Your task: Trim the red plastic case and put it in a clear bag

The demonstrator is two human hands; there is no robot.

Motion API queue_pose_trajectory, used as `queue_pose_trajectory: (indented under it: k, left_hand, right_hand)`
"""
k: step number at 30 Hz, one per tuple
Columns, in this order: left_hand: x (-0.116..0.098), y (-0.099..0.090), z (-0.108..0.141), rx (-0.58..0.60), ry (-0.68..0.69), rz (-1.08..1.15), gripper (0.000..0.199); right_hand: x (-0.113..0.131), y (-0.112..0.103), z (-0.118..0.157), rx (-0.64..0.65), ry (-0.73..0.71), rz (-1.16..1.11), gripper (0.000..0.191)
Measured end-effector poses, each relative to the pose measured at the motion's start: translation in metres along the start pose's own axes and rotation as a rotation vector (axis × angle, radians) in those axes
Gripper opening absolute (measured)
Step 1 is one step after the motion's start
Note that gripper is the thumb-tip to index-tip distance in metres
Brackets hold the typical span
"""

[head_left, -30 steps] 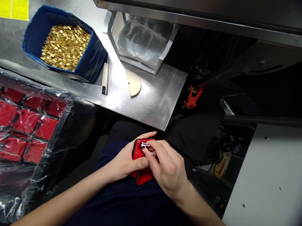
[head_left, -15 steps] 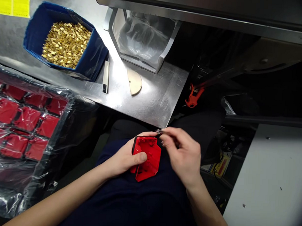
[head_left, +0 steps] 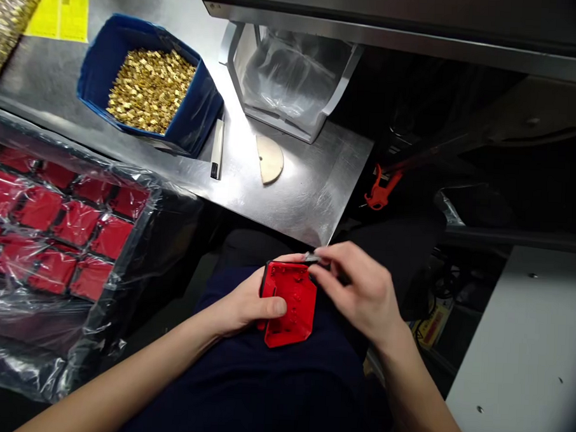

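My left hand (head_left: 250, 303) is wrapped round a red plastic housing (head_left: 296, 299), its thumb lying over the near wall. The housing is an open shell with a black edge on the left and small pegs inside; its hollow side faces up, above my lap. At its upper right corner my right hand (head_left: 359, 286) pinches a small grey metallic-looking piece (head_left: 311, 258) between thumb and fingertips. That piece is blurred and partly covered by the fingers, so its kind cannot be made out. It lies close to the housing's top rim; whether they touch is unclear.
On the metal bench (head_left: 302, 207) stand a blue bin of small gold parts (head_left: 153, 89) and a grey bin with clear plastic (head_left: 294, 82). A white-handled tool (head_left: 217, 150) and a half-round disc (head_left: 270, 160) lie nearby. A plastic-lined crate (head_left: 144, 235) of red parts is left; an orange-red nozzle (head_left: 381, 189) hangs right.
The whole view has shifted, with the bench things now further right. The small piece in my right hand now shows grey instead of dark. My left hand keeps its hold on the housing.
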State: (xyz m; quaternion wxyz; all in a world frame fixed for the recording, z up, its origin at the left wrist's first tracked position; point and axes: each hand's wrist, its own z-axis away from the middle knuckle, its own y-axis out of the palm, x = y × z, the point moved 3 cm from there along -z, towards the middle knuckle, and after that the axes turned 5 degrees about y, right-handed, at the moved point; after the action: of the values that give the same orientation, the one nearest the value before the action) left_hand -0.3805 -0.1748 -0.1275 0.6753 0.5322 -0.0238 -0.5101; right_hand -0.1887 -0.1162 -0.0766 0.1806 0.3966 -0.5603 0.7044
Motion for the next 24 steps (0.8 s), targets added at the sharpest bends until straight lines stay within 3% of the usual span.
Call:
queue_pose_trajectory:
  k: [2, 5, 21, 24]
  left_hand:
    - [0.000, 0.001, -0.002, -0.004, -0.009, -0.004, 0.094]
    - [-0.002, 0.004, -0.004, 0.012, -0.020, -0.024, 0.096]
    - [-0.008, 0.006, -0.007, 0.016, 0.037, -0.118, 0.093]
    - [-0.006, 0.006, -0.006, 0.028, 0.037, -0.105, 0.093]
  right_hand:
    - [0.016, 0.006, 0.009, 0.082, -0.159, 0.043, 0.019]
    - [0.023, 0.018, 0.014, 0.071, -0.251, 0.137, 0.019]
    - [0.023, 0.029, 0.014, 0.042, -0.365, 0.290, 0.026]
    - [0.020, 0.025, 0.014, -0.006, -0.355, 0.227, 0.029]
